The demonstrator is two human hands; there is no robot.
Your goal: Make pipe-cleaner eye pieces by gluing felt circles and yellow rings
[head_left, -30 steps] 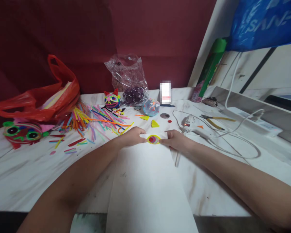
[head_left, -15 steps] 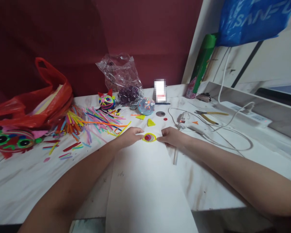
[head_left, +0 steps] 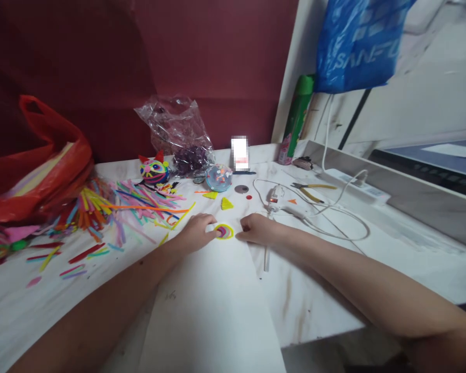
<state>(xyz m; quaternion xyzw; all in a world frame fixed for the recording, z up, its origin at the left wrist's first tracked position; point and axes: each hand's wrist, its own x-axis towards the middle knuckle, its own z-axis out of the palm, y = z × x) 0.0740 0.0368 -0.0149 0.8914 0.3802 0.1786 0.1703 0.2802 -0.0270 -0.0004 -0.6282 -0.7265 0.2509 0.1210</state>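
Observation:
A small round coil (head_left: 223, 231) with a yellow rim and pink and purple rings lies on a long white paper sheet (head_left: 213, 305) on the table. My left hand (head_left: 197, 232) pinches its left edge with curled fingers. My right hand (head_left: 256, 229) presses fingertips against its right edge, fingers bent. Both forearms rest along the sheet's sides.
A glue gun (head_left: 285, 204) with its white cord lies right of my hands, pliers (head_left: 312, 189) behind it. Loose coloured strips (head_left: 135, 202), a small cat figure (head_left: 154, 170), a clear bag (head_left: 178, 132) and a red bag (head_left: 34, 166) crowd the left. A white stick (head_left: 267, 256) lies by my right wrist.
The view has swung to the right, so everything sits further left in frame. My hands stay on either side of the coil.

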